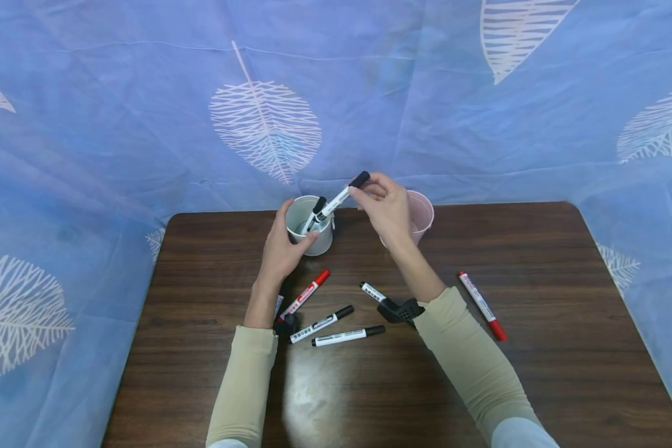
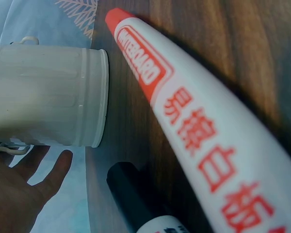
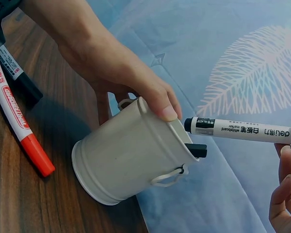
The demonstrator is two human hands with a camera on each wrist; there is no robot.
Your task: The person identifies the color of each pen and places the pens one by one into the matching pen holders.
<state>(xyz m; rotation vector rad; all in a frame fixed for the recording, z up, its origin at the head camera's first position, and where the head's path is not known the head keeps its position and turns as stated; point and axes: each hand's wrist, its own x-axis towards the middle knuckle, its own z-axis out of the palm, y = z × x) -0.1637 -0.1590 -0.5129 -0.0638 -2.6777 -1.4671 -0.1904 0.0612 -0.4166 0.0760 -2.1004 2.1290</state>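
My left hand grips the side of a white cup at the back of the dark wooden table; its thumb and fingers wrap the wall of the cup. My right hand pinches a black-capped whiteboard marker by its upper end. That marker is tilted, with its lower tip at the cup's mouth. The held marker lies level above the rim in the right wrist view. Another black marker stands inside the cup. The left wrist view shows the cup beside my palm.
A pink cup stands behind my right hand. Loose markers lie on the table: a red one, two black ones, a partly hidden black one, and a red one at the right. Blue leaf-print cloth surrounds the table.
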